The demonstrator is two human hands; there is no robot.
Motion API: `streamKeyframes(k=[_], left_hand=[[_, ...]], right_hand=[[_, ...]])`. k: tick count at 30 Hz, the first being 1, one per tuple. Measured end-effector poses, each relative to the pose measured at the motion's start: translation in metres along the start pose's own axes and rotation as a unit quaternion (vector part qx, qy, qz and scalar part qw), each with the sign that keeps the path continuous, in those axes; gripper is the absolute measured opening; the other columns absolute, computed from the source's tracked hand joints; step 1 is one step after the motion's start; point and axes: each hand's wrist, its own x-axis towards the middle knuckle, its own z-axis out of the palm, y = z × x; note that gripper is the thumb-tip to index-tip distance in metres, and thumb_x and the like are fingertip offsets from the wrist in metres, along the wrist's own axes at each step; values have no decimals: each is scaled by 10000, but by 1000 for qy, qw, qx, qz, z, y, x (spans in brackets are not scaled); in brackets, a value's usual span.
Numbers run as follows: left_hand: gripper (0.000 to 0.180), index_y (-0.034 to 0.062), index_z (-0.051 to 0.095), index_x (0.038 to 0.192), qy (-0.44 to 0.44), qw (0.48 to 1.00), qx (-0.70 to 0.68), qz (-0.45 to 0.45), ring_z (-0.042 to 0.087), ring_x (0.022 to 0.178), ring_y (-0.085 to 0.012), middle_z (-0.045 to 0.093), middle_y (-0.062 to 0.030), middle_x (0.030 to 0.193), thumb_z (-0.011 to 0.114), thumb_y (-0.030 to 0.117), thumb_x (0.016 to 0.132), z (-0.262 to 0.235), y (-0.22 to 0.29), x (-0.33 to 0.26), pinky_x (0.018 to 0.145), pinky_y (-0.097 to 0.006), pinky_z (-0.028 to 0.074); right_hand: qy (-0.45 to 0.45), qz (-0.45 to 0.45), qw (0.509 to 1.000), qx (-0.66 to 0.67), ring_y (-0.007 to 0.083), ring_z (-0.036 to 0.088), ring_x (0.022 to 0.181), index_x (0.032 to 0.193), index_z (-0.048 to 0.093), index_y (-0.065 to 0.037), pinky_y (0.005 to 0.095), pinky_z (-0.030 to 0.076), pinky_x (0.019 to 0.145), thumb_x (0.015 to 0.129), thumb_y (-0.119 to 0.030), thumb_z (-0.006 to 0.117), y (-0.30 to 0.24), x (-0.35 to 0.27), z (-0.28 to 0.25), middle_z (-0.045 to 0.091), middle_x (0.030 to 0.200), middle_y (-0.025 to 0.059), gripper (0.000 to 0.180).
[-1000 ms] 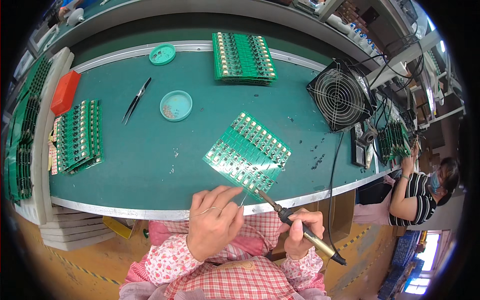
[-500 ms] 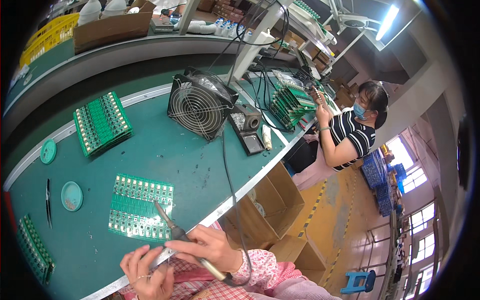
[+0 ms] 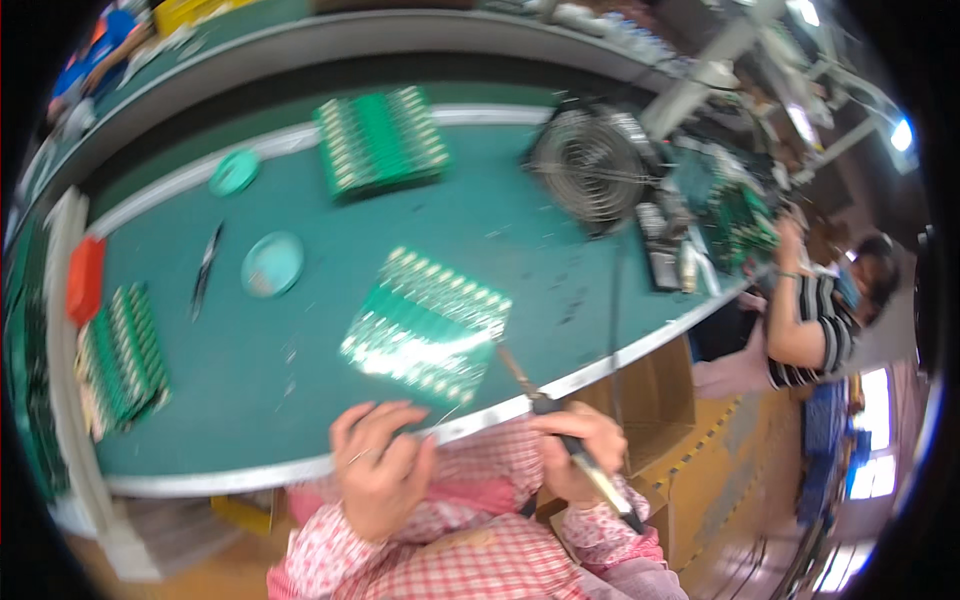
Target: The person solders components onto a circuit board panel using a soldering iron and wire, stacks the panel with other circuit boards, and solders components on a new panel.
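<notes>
My right hand [image 3: 588, 446] grips a soldering iron [image 3: 546, 404] at the table's front edge. Its metal tip points up and left to the right edge of a green circuit board panel [image 3: 425, 318], though blur hides whether they touch. The panel lies flat and slanted on the table, with rows of pale parts along two sides. My left hand [image 3: 378, 468] is just in front of the panel, fingers bent toward the thumb. From its fingertips a faint thin strand, apparently solder wire [image 3: 452, 411], runs toward the panel's near corner.
A stack of circuit boards [image 3: 385, 145] stands behind the panel, with a fan [image 3: 592, 165] and iron stand [image 3: 658, 248] to its right. Leftward are a round dish [image 3: 272, 264], a lid [image 3: 234, 172], tweezers [image 3: 207, 270], more boards [image 3: 125, 355] and a red box [image 3: 86, 280]. A co-worker [image 3: 815, 320] sits at right.
The view has swung left, bringing in the table's left end and red box. My hands, close together before, are now apart. The iron stays in my right hand near the panel.
</notes>
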Motion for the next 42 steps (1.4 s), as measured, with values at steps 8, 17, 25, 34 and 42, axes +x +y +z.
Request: streamKeyframes(k=[8,17,25,34,42], left_hand=[[178,48,544,692,12,1000,9,-8,666,1027,-272,688,-80,1050,709,22,751,5,-13,-6,900,-439,453],[202,58,531,677,8,999,42,-10,654,1061,-272,689,-77,1093,719,33,746,10,-10,-2,898,-422,424],[207,60,533,672,8,998,53,-17,649,1042,-255,686,-68,1086,725,47,748,11,-7,1,879,-415,420],[187,58,547,689,11,998,60,-21,643,1025,-242,674,-61,1066,725,50,744,13,-7,2,866,-411,414],[175,52,554,699,9,998,64,-19,633,1018,-248,665,-65,1067,723,45,745,14,-7,4,864,-417,414]], right_hand=[[-38,-69,990,116,183,578,455,947,564,0,303,467,438,813,-33,675,11,-19,25,642,645,71,177],[-66,-88,990,87,186,588,473,968,549,-15,303,470,444,772,3,685,11,-16,30,633,639,62,239],[-65,-80,991,80,174,587,463,964,551,-21,291,468,440,770,18,684,12,-15,34,637,640,57,238],[-30,-94,993,63,171,578,434,883,566,4,293,480,445,801,-58,640,11,-14,41,603,576,50,126],[-139,-183,973,-22,129,493,443,930,625,-47,251,372,422,762,-81,722,5,-8,34,500,562,-7,197]])
